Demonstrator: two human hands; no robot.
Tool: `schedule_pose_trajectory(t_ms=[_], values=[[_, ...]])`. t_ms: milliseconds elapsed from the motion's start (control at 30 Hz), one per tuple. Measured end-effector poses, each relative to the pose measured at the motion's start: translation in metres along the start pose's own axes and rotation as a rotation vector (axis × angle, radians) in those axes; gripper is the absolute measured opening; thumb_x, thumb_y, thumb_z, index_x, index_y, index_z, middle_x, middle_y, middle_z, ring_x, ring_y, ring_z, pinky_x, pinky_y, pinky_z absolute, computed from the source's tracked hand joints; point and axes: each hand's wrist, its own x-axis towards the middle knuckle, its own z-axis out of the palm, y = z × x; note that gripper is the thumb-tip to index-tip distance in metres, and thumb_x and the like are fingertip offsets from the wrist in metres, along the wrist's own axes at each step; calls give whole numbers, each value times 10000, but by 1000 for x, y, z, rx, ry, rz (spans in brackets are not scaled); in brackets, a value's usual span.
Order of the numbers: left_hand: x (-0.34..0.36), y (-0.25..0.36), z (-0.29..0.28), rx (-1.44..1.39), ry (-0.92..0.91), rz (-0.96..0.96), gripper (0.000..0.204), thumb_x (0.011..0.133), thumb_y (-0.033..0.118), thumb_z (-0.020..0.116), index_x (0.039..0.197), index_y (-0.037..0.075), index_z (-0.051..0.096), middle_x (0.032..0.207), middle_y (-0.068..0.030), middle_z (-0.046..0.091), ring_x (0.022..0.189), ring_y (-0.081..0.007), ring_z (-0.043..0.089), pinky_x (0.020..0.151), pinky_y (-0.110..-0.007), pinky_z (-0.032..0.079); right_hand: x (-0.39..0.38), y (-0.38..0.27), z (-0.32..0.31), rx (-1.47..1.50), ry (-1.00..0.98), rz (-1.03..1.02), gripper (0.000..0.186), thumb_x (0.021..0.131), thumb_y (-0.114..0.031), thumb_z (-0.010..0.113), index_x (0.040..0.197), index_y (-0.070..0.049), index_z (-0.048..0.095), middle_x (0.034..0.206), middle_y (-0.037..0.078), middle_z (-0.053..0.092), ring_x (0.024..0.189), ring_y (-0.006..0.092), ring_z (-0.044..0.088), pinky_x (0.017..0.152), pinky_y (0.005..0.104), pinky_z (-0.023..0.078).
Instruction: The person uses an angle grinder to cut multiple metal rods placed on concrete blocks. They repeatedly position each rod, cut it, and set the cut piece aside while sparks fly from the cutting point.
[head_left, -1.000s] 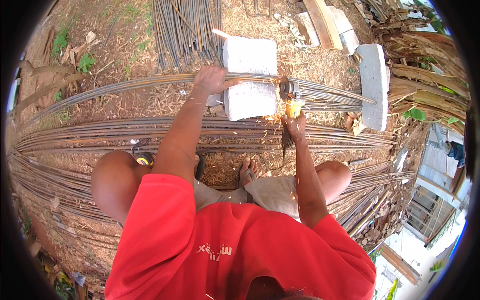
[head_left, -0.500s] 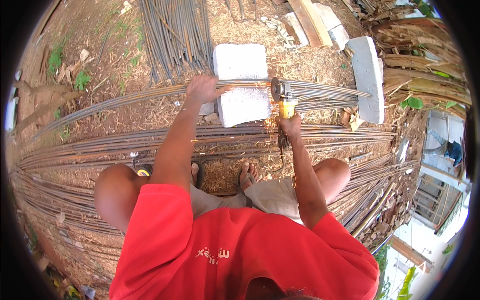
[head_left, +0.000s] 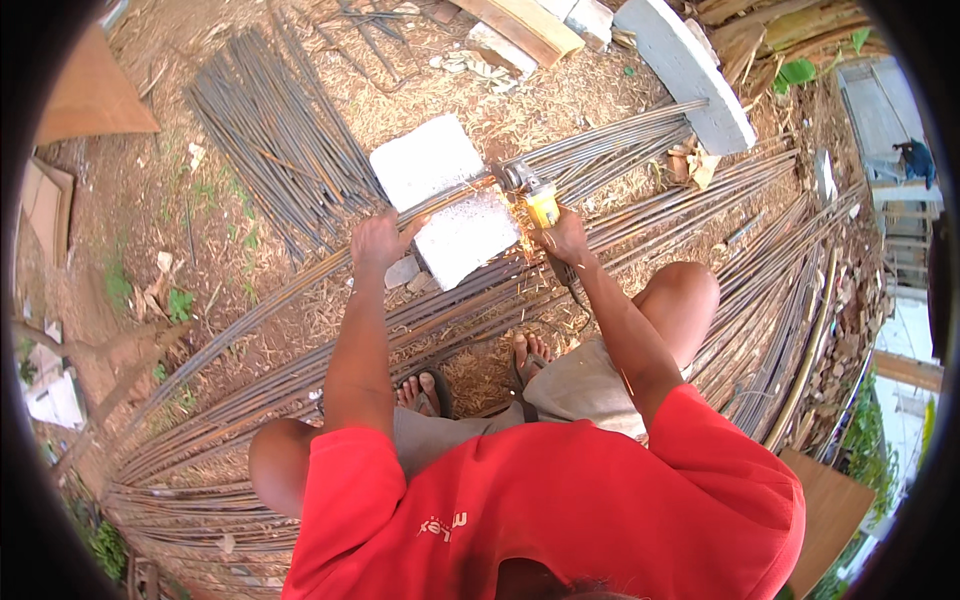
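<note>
My left hand (head_left: 378, 241) is closed around a bundle of thin steel rods (head_left: 300, 280), just left of a pale concrete block (head_left: 468, 242) that the rods lie across. In my right hand (head_left: 563, 238) is a yellow angle grinder (head_left: 542, 208), held by its body. Its disc meets the rods at the block's right edge, and orange sparks fly down from there toward my right hand. The rods run on to the upper right, with their ends by a second grey concrete block (head_left: 690, 75).
Many cut rods (head_left: 285, 150) lie in a pile at the upper left. Longer rods (head_left: 420, 320) stretch across the ground between my feet and the block. Wooden planks (head_left: 520, 30) lie at the top, and small stones (head_left: 845, 330) are at the right.
My view has turned, so the rods and block now slant up to the right. The grinder stays against the rods with sparks still flying; both hands keep their grip.
</note>
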Motion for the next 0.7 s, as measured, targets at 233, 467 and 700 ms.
schedule_pose_trajectory(t_ms=[233, 467, 700], values=[[-1, 4, -1, 47, 37, 6, 905, 980, 893, 507, 913, 24, 751, 726, -209, 731, 739, -374, 756, 729, -536, 580, 3, -8, -5, -70, -87, 188, 914, 748, -276, 874, 1565, 10, 580, 1224, 256, 788, 1091, 350, 782, 991, 434, 633], [0, 5, 0, 102, -2, -20, 890, 991, 890, 490, 936, 38, 742, 733, -194, 726, 746, -366, 749, 749, -536, 584, 5, -3, -5, -34, -79, 82, 993, 742, -288, 858, 1624, 13, 513, 1246, 277, 777, 1134, 349, 774, 1024, 423, 621], [0, 3, -2, 81, -71, -39, 901, 996, 886, 480, 1043, 32, 763, 775, -217, 748, 791, -388, 769, 780, -554, 589, 11, 1, 6, 20, 8, 57, 897, 752, -379, 908, 1501, 31, 633, 1254, 272, 790, 1141, 359, 775, 1005, 422, 607]])
